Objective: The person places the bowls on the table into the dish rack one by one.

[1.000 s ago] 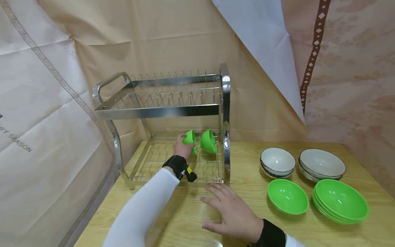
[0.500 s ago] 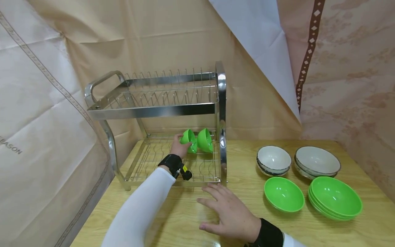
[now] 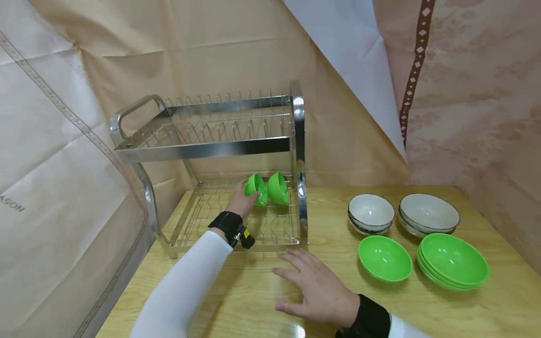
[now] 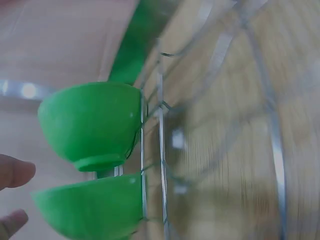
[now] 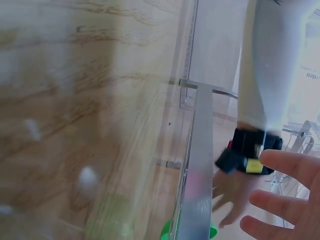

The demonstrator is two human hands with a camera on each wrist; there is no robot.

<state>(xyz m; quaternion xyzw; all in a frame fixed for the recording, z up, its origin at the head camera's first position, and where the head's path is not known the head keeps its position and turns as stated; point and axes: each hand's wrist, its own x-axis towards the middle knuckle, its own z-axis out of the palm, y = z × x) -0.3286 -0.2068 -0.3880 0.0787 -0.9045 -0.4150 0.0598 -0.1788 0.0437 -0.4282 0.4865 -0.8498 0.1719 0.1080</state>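
Two small green bowls stand on edge in the lower tier of the metal dish rack, their openings turned to the right. My left hand is at the left bowl, with thumb and fingers spread near its rounded side. In the left wrist view, the fingertips show a gap to both the nearer bowl and the farther bowl. The right bowl rests close beside the left one. Over the table in front of the rack, my right hand hovers with spread fingers, holding nothing.
To the right on the wooden table sit a small stack of white bowls, a wider white stack, a green bowl and stacked larger green bowls. Cloth hangs behind the rack.
The left green bowl has shifted slightly closer to the right one, and my left fingers have loosened from it. My right hand stays almost still. The head view has turned slightly.
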